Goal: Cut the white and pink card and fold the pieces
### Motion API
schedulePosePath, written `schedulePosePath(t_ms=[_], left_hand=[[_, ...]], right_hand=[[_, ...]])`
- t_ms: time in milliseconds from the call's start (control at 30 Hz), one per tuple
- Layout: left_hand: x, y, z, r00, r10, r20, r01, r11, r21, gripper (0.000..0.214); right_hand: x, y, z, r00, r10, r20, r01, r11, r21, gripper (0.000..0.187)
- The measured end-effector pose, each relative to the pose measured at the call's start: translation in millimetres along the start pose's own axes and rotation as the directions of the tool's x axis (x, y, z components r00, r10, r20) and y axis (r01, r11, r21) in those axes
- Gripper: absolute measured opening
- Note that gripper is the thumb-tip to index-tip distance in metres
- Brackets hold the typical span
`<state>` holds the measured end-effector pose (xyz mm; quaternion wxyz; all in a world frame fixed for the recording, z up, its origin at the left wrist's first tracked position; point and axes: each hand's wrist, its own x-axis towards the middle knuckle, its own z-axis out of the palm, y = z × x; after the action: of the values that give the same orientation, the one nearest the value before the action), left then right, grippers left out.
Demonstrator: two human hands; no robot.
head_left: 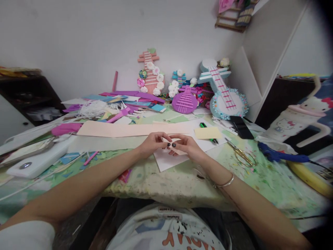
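Note:
My left hand (154,143) and my right hand (185,145) meet over a white sheet (166,160) near the table's front edge. Both have their fingers curled and pinch a small pale peach piece of paper (173,143) between them. A long peach foam strip (130,130) lies just behind the hands. A thin bangle circles my right wrist.
Gold scissors (241,154) and a blue glue gun (279,155) lie to the right. A yellow note (207,132), a green marker (205,126) and a black phone (241,127) sit behind. Foam guitar crafts (185,100) and scraps crowd the back. A white power bank (39,160) rests at left.

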<state>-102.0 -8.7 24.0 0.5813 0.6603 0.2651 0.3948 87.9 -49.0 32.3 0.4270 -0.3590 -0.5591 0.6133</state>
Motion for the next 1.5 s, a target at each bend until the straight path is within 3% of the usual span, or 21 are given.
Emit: schedulePosePath(t_ms=[300, 667, 800, 967, 1100, 1233, 1500], left_hand=[[-2, -1, 11.3, 0.99, 0.032, -0.137, -0.045, 0.995, -0.092, 0.043], [-11, 18, 20.9, 0.982, 0.02, -0.187, -0.031, 0.998, -0.057, 0.023], [-9, 25, 18.2, 0.976, 0.054, -0.21, -0.059, 0.998, -0.019, 0.023], [-8, 30, 16.5, 0.984, 0.059, -0.171, -0.044, 0.995, 0.092, 0.028], [-6, 34, 20.0, 0.996, 0.075, -0.051, -0.064, 0.982, 0.18, 0.031], [-6, 37, 21.5, 0.993, 0.119, -0.003, -0.116, 0.971, 0.211, 0.034], [-11, 35, 17.1, 0.96, 0.279, -0.025, -0.254, 0.903, 0.346, 0.023]], right_hand=[[0, 4, 5, 0.999, -0.014, -0.04, 0.015, 1.0, 0.008, 0.058], [0, 5, 9, 0.995, -0.087, -0.048, 0.086, 0.996, -0.016, 0.051], [1, -1, 2, 0.97, -0.234, -0.064, 0.227, 0.968, -0.106, 0.036], [-2, -12, -2, 0.896, -0.429, -0.115, 0.391, 0.885, -0.253, 0.031], [-7, -18, 3, 0.89, -0.454, -0.039, 0.43, 0.866, -0.257, 0.029], [-9, -20, 3, 0.867, -0.498, 0.006, 0.487, 0.844, -0.227, 0.013], [-6, -16, -5, 0.881, -0.461, -0.107, 0.429, 0.874, -0.229, 0.016]])
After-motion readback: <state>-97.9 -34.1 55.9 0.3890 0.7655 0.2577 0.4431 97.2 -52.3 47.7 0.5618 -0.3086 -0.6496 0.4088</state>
